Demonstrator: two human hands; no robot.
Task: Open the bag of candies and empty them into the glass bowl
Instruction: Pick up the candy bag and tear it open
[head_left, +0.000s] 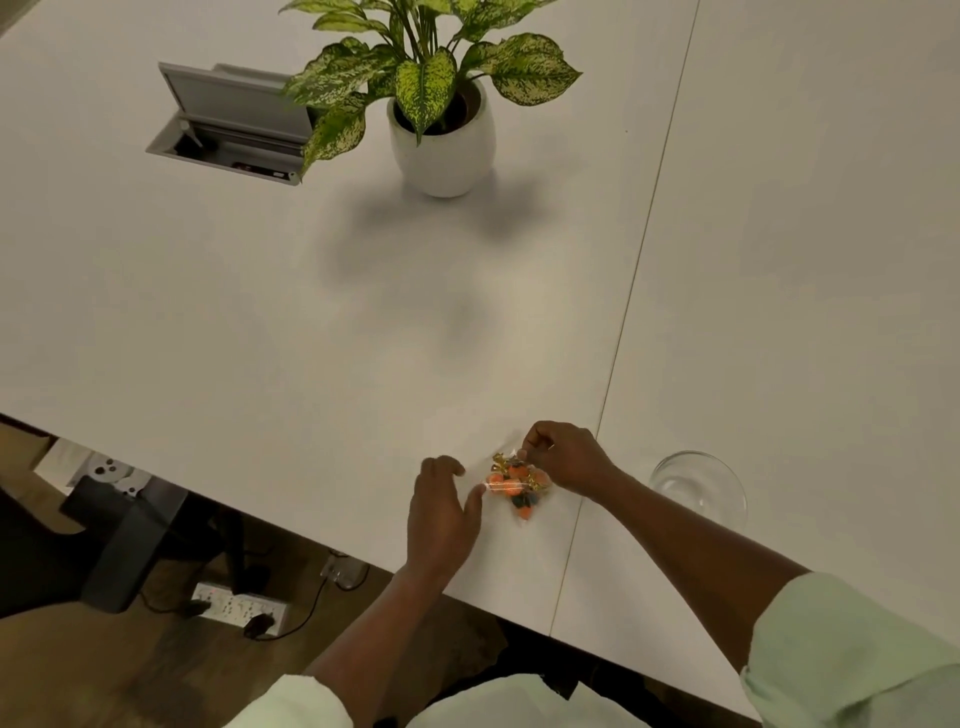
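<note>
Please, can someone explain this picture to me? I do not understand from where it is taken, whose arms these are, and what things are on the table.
There is no machine here. A person wears a camera on the head, looking forward and down, so the two bare arms entering from below are that person's own.

The surface is a large white table. On it, near the front edge, lies a small clear plastic bag of orange candies. The right hand pinches the bag's top end; the left hand is open beside its other side, thumb at its edge. To the right stands an empty clear glass bowl.

Farther away stand a leafy green plant in a white pot and an open grey cable hatch.
</note>
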